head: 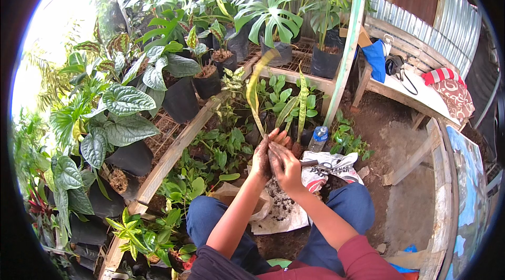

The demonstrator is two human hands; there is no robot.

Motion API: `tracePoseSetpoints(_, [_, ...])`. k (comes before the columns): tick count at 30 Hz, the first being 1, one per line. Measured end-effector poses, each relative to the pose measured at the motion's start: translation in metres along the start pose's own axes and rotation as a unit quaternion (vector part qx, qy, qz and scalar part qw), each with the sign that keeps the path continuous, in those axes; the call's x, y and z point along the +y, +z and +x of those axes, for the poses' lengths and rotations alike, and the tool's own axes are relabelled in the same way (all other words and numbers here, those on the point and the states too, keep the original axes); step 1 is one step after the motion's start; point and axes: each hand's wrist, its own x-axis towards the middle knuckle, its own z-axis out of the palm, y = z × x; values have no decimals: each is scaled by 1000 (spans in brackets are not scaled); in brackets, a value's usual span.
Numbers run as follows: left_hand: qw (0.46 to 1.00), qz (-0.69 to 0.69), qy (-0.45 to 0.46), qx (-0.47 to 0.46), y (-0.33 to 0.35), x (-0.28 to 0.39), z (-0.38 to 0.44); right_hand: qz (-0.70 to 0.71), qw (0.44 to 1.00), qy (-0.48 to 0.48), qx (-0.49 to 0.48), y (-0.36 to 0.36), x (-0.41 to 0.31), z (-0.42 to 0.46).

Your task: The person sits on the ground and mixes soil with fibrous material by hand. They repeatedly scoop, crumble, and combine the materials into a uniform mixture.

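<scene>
My left hand and my right hand are pressed together, both soiled, around the base of a yellow-green snake plant leaf. The leaf stands up from between them, its tip blurred; its lower end is hidden by my palms. Just beyond my hands, more upright snake plant leaves grow. Below them on the ground lies a white sack scattered with dark soil. A printed white plastic bag lies to the right, with a dark handle-like object by my right hand.
A plastic bottle with a blue cap stands beyond the bag. Low leafy plants fill the ground to the left, edged by a wooden beam. Potted plants in black bags crowd behind it. A wooden bench is at right.
</scene>
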Motion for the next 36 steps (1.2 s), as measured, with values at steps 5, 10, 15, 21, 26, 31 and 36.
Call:
tracePoseSetpoints(5, [999, -43, -11, 20, -16, -9, 3, 55, 994, 80, -54, 0, 11, 4])
tracePoseSetpoints(10, [998, -56, -4, 32, -12, -6, 3, -108, 991, -68, -41, 4, 6, 5])
tracePoseSetpoints(15, [998, -11, -30, 48, 4, 5, 0, 209, 941, 263, 48, 9, 34, 5])
tracePoseSetpoints(21, [999, -26, 7, 35, -9, -7, 3, 175, 972, 157, 17, 16, 26, -6])
tracePoseSetpoints(26, [1000, 2, 21, 7, 2, -4, -4, 18, 999, 36, 11, 5, 1, -3])
tracePoseSetpoints(31, [999, 39, 0, 15, 11, -2, -5, 256, 933, 237, 90, 12, 28, -3])
tracePoseSetpoints(36, [999, -9, 17, 35, 8, -5, -3, 543, 767, 341, 32, 2, 29, 1])
